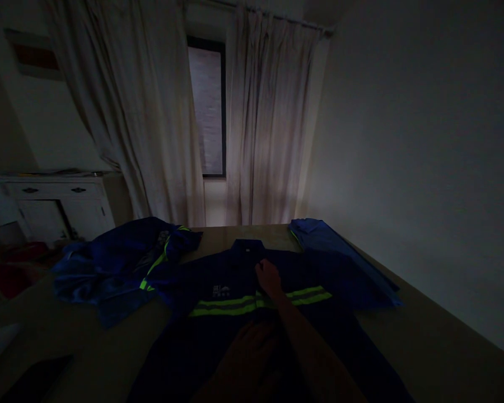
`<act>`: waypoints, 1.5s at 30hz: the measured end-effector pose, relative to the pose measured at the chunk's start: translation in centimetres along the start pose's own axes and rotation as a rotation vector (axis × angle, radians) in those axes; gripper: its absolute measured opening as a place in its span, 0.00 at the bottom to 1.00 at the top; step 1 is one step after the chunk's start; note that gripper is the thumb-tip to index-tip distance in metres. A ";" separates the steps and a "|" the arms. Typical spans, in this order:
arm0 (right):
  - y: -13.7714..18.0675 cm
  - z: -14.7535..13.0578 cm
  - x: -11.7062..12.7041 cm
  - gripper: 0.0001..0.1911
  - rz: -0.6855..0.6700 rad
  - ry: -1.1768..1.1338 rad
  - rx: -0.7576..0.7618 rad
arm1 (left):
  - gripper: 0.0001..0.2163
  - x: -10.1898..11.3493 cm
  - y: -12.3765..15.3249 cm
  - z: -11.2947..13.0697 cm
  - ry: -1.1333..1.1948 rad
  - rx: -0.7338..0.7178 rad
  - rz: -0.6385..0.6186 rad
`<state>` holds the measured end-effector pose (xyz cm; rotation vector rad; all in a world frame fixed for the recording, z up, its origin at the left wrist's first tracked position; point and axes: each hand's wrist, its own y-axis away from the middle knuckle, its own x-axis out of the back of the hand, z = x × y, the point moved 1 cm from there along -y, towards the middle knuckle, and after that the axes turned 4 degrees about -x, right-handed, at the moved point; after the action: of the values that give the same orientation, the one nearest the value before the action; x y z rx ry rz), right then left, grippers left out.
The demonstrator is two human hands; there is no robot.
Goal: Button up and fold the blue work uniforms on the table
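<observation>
A dark navy work jacket (218,322) with yellow-green and grey reflective stripes lies spread on the table, its collar towards the window. My right hand (269,278) is on the upper chest, just below the collar, fingers curled closed at the front opening. What exactly they pinch is hard to make out in the dim light. Lower on the jacket, below the stripes, my left hand (254,347) rests with its fingers stretched out over the cloth. Small white print marks the chest on the left.
A crumpled blue garment pile (121,263) lies to the left. Folded blue garments (340,263) are stacked on the right, beside the wall. A dark flat object (40,378) sits at the table's (96,358) near left. Beyond stand a white cabinet (84,204) and curtains (269,123).
</observation>
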<state>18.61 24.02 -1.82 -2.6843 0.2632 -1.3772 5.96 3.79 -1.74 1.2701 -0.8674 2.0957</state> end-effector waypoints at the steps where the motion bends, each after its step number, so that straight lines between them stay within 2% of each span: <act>1: -0.3 0.6 0.1 0.11 0.014 -0.049 -0.012 | 0.30 0.1 0.1 0.1 0.005 0.010 -0.002; 4: -1.4 2.0 0.2 0.10 0.071 -0.204 -0.052 | 0.29 -0.1 0.4 0.2 0.008 0.029 0.011; 7: -2.4 3.1 0.0 0.11 0.149 -0.373 -0.118 | 0.28 -0.5 0.4 0.0 -0.008 0.065 0.077; 10: -3.2 4.3 -0.1 0.15 0.248 -0.545 -0.197 | 0.26 -0.6 0.0 -0.5 -0.034 0.194 0.126; 12: -3.6 5.2 0.0 0.18 0.307 -0.648 -0.252 | 0.25 -0.4 -0.2 -0.9 -0.053 0.263 0.095; 15: -4.1 6.5 0.5 0.18 0.361 -0.771 -0.301 | 0.27 -0.1 -0.2 -1.0 -0.071 0.272 0.019; 19: -4.0 7.0 1.0 0.14 0.380 -0.846 -0.267 | 0.37 0.2 -0.2 -0.9 -0.091 0.261 -0.056; 23: -2.7 4.7 1.4 0.15 0.347 -0.822 -0.145 | 0.30 0.0 -1.1 -2.2 -0.141 0.251 -0.061; 26: -0.4 2.0 2.4 0.19 0.330 -0.738 0.026 | 0.29 0.2 -2.6 -4.6 -0.193 0.248 -0.061; 28: 1.9 0.3 3.2 0.20 0.245 -0.550 0.232 | 0.27 0.7 -3.8 -6.7 -0.221 0.245 -0.055; 31: 6.3 -0.9 4.0 0.18 0.018 -0.170 0.483 | 0.25 2.0 -5.3 -9.6 -0.217 0.220 -0.033; 33: 8.9 -0.8 4.2 0.18 -0.072 -0.013 0.505 | 0.24 2.7 -6.1 -11.0 -0.181 0.212 0.009; 36: 11.0 -0.1 4.2 0.19 -0.101 0.068 0.440 | 0.19 3.3 -6.9 -11.9 -0.114 0.205 0.083; 41: 9.9 1.1 4.5 0.19 -0.079 -0.079 0.352 | 0.16 2.9 -6.6 -11.3 -0.075 0.163 0.126; 45: 8.3 2.3 4.5 0.13 -0.154 -0.273 0.321 | 0.17 2.2 -5.7 -11.4 -0.027 0.189 0.140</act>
<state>22.26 15.07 -1.07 -2.6153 -0.1783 -0.9673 2.75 16.31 -2.30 1.3718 -0.8061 2.3218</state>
